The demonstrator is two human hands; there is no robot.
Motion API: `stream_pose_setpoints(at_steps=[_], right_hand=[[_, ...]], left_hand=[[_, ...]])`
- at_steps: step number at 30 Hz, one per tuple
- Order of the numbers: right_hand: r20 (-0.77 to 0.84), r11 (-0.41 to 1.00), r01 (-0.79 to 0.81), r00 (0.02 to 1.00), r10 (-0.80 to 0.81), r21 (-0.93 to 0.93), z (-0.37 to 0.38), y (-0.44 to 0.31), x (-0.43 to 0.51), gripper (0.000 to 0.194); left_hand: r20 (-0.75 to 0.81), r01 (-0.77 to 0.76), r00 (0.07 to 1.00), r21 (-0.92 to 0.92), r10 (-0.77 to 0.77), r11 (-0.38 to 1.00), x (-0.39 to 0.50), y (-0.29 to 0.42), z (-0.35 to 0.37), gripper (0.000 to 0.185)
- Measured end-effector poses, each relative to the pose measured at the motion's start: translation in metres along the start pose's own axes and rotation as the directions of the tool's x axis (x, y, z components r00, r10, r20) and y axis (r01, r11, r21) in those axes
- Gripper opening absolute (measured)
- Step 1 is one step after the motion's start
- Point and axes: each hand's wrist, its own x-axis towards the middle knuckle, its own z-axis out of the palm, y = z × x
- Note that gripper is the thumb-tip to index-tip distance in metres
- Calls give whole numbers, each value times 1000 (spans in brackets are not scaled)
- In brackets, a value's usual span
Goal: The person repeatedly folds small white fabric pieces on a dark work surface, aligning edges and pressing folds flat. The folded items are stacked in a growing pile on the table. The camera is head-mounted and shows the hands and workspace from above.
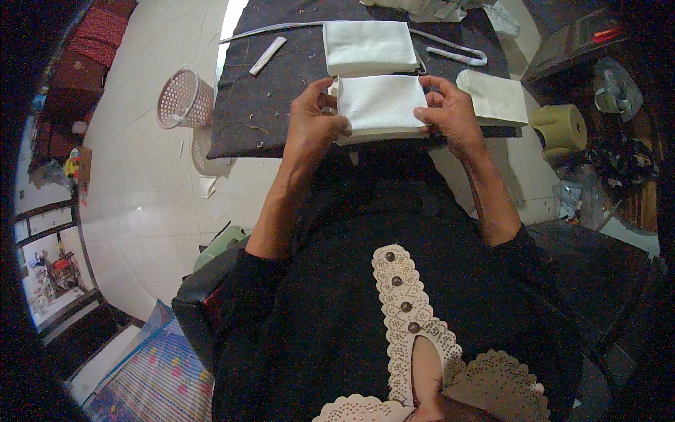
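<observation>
Between both hands, at the table's near edge, is a stack of folded white textured paper napkins. My left hand grips its left end, thumb on the near left corner and fingers at the far left corner. On the right end, my right hand has its thumb on the top and the index finger at the far corner. Just beyond lies a second white napkin stack. A third, creamier stack rests to the right of my right hand. How far the fingers reach underneath is hidden.
A dark cloth covers the table. On it lie a rolled white strip and a bent plastic-like strip. A perforated plastic basket stands on the floor at left. At right is a yellow cylindrical object.
</observation>
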Motion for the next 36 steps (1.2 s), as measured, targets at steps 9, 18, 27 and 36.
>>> stream_pose_setpoints(at_steps=[9, 18, 27, 36], right_hand=[[-13, 998, 36, 999, -37, -50, 6, 3, -2, 55], [-143, 870, 152, 959, -244, -469, 6, -3, -1, 51], [229, 239, 476, 730, -644, -846, 39, 27, 1, 80], [117, 332, 389, 782, -612, -860, 9, 17, -1, 72]], left_hand=[[-40, -157, 984, 246, 172, 957, -1, -12, 4, 57], [-9, -301, 881, 762, 473, 574, -10, -5, 5, 68], [398, -510, 792, 848, 464, 144, -6, -22, 20, 98], [223, -448, 774, 855, 593, 263, -19, -29, -2, 100]])
